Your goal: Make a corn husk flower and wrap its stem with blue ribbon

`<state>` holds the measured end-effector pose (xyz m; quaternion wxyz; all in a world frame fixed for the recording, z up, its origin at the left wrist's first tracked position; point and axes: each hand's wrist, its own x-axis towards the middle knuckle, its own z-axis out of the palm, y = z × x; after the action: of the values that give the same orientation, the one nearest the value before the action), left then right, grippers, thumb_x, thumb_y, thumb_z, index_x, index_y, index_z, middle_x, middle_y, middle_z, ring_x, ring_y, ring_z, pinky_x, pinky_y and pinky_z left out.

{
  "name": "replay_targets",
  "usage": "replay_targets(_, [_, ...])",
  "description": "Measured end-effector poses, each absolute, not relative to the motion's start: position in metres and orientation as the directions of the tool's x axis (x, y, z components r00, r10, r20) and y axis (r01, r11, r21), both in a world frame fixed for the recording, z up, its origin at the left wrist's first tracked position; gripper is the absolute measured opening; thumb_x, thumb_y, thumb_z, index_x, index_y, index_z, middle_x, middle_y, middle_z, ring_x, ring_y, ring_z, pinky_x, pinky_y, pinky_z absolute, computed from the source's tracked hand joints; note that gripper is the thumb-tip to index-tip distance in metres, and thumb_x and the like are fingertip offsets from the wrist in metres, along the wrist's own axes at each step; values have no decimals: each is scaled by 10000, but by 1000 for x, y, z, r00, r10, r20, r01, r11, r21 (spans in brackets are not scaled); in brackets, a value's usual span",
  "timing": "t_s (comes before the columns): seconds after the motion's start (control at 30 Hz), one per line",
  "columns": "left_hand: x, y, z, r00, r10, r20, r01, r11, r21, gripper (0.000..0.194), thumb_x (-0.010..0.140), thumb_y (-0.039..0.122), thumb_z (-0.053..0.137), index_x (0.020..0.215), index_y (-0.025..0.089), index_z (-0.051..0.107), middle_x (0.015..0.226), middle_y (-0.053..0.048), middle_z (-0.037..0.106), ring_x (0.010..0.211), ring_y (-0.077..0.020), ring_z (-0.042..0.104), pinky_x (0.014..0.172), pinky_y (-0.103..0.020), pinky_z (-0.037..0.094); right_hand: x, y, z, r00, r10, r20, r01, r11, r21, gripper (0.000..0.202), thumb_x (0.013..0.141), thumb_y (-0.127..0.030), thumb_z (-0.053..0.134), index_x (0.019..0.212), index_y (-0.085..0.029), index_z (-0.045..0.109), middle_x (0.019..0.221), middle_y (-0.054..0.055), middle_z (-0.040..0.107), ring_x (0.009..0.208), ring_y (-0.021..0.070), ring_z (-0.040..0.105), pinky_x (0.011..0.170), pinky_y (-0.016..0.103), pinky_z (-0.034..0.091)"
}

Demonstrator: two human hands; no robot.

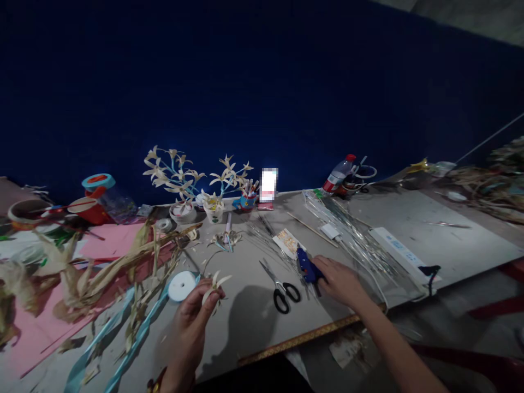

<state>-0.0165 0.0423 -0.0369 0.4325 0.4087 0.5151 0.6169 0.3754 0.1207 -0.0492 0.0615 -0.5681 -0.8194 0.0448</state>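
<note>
My left hand point(194, 322) pinches a pale flower point(216, 286) between thumb and fingers, its thin petals sticking up and out past my fingertips. My right hand point(338, 278) is at three o'clock from it, fingers laid over a blue glue gun point(307, 266); I cannot tell how tightly they close around it.

Between my hands lie the scissors point(281, 289), blades open a little and pointing to eleven o'clock, black handles towards me. Just beyond the glue gun, at eleven o'clock from it, is a patterned card point(287, 243). Beside my left hand, at eleven o'clock, sits a white spool point(181, 285) edged in light blue; blue ribbon point(137, 341) runs down from near it towards eight o'clock. Dried husks point(88, 284) spread at nine and ten o'clock, partly over pink sheets point(45, 333).

At twelve o'clock from the flower I hold, small blossoms point(226, 240) lie on the table point(254, 327), and past them two white pots point(214, 210) carry flowers on blue stems. From my right hand, shiny wires point(360, 232) stretch at one o'clock, a red-capped bottle point(339, 176) standing tilted beyond at twelve, and a white power strip point(399, 251) lies at two.
</note>
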Motion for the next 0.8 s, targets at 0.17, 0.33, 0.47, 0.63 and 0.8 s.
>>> replay_targets(0.17, [-15,42,-36,-280,959,46,-92,-75,993,212,811,437,756,775,228,765,915,-57,709,1039,-252,608,990,-330,445,393,142,-38,-231,973,19,761,193,-619,424,625,-163,634,1022,-223,769,1160,118,747,1073,327,672,958,440,496])
replay_targets(0.33, [-14,41,-36,-287,957,38,-122,-76,990,227,785,444,780,775,217,768,896,-63,709,1028,-256,610,979,-332,450,401,162,-34,-111,993,-33,604,41,-796,249,717,-379,663,821,-183,778,728,75,759,615,228,662,542,319,513])
replay_targets(0.47, [-13,41,-31,-277,960,35,-134,-75,988,229,807,427,766,761,204,760,906,-69,698,1009,-243,602,949,-311,451,391,165,-35,63,997,-38,446,-62,-893,428,794,-542,618,754,-129,723,491,10,590,380,132,478,391,258,380])
replay_targets(0.63, [-2,44,-23,-274,960,-65,-357,-38,933,203,773,382,814,779,193,741,821,-44,685,873,-199,602,812,-280,473,354,127,-19,217,973,83,345,3,-938,363,843,-529,622,909,-178,686,565,-16,589,457,135,511,436,254,419])
replay_targets(0.8, [15,51,-9,-160,981,-113,-499,19,867,162,784,304,813,773,186,704,774,-12,663,790,-150,586,793,-262,452,309,67,-20,-144,917,372,564,385,-731,275,921,-420,594,1108,-231,668,738,31,728,595,198,699,585,294,590])
